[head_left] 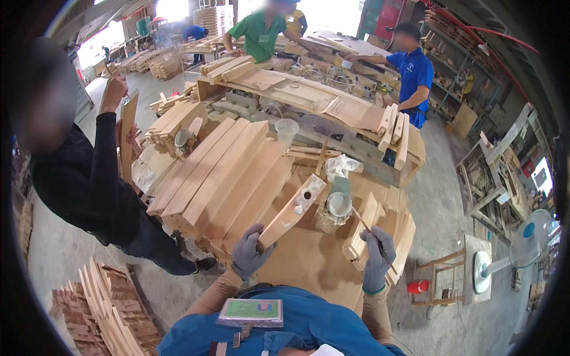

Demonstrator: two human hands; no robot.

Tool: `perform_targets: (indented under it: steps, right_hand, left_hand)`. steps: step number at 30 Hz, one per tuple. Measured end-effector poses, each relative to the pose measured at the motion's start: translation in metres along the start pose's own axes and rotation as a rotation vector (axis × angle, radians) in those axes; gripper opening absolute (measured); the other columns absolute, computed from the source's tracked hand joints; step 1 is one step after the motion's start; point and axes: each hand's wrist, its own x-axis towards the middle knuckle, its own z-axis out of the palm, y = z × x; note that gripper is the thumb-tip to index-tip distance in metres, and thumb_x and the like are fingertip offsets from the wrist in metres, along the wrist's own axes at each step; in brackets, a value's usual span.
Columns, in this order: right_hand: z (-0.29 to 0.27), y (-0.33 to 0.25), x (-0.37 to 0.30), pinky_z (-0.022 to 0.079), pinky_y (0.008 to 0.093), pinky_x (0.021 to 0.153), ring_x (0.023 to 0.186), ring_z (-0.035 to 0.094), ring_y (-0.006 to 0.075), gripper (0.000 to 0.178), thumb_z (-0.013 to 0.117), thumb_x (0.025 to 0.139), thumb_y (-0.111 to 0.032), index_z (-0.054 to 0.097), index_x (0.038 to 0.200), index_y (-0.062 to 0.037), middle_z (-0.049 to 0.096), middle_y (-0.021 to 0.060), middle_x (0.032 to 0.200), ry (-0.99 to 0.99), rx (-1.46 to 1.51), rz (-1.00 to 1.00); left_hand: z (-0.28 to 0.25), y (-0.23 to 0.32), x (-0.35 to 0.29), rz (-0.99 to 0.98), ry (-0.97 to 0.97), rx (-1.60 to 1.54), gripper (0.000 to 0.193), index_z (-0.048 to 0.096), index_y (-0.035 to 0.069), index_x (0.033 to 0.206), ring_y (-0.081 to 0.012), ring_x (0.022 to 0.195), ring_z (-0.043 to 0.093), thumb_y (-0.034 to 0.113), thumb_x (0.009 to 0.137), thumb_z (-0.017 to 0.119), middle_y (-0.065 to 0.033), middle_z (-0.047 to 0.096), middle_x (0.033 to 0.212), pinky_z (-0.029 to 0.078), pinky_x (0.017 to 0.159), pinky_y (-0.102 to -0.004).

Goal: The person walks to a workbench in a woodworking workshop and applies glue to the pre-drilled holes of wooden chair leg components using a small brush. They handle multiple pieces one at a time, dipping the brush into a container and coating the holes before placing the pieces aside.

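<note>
Holding whitish matter (339, 205): can (330, 222) near stick (360, 220)

- A woodworking workshop, broad and factory-like.
- Stacks of pale, squared wooden bars (217, 172) and a pale, squared wooden piece with a dark round hole (284, 222) show the trade.
- Two people, one in a green shirt (256, 38) and one in a blue shirt (414, 77), stand at a long, pale wooden worktop (297, 92).
- Tall metal shelving (454, 66) carries wood.
- A bare grey concrete floor (439, 172) and a white pedestal fan (530, 237) suit an industrial hall.
</note>
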Motion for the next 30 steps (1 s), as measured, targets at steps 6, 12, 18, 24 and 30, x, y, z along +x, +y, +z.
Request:
perform_targets:
  steps: [6,12,18,24,30]
  right_hand:
    - [-0.002,-0.006,-0.006,0.049,0.0270,0.080,0.088,0.061,0.0160,0.020,0.053,0.088,0.001,0.059,0.106,0.0067,0.063,0.0118,0.095,-0.113,0.036,-0.001]
    - [-0.006,-0.009,-0.032,0.054,0.0303,0.075,0.082,0.063,0.0185,0.023,0.049,0.090,-0.003,0.057,0.108,0.0090,0.061,0.0129,0.096,-0.177,0.050,0.028]
    - [-0.039,0.012,-0.071,0.052,0.0312,0.081,0.089,0.060,0.0196,0.022,0.048,0.092,-0.003,0.056,0.110,0.0054,0.060,0.0136,0.101,-0.354,0.031,0.043]
    - [-0.054,0.005,-0.128,0.052,0.0307,0.080,0.086,0.060,0.0186,0.022,0.050,0.092,-0.007,0.056,0.111,0.0046,0.061,0.0126,0.098,-0.543,0.021,0.280]
    - [-0.028,-0.016,-0.179,0.051,0.0297,0.080,0.086,0.059,0.0176,0.025,0.050,0.093,-0.010,0.055,0.113,0.0045,0.060,0.0108,0.098,-0.829,0.089,0.300]
  left_hand:
    - [-0.013,0.006,-0.033,0.025,0.042,-0.035,0.048,0.051,0.002,0.113,-0.0343,0.098,0.061,0.014,0.073,0.073,-0.0181,0.058,0.116,0.051,0.075,-0.0386]
    - [-0.049,0.037,-0.079,-0.279,-0.006,0.013,0.046,0.051,0.003,0.117,-0.0344,0.099,0.060,0.014,0.076,0.070,-0.0192,0.059,0.110,0.050,0.078,-0.0389]
    - [-0.090,0.059,-0.159,-0.507,0.358,0.138,0.044,0.052,0.006,0.117,-0.0345,0.085,0.063,0.020,0.080,0.070,-0.0201,0.061,0.098,0.051,0.070,-0.0370]
    - [-0.153,0.097,-0.251,-0.635,0.866,0.173,0.038,0.052,0.002,0.112,-0.0223,0.078,0.062,0.017,0.082,0.069,-0.0110,0.063,0.090,0.050,0.070,-0.0333]
    - [-0.235,0.145,-0.373,-0.863,1.414,-0.110,0.032,0.054,-0.002,0.102,-0.0139,0.073,0.060,0.015,0.080,0.069,-0.0075,0.062,0.087,0.051,0.065,-0.0281]
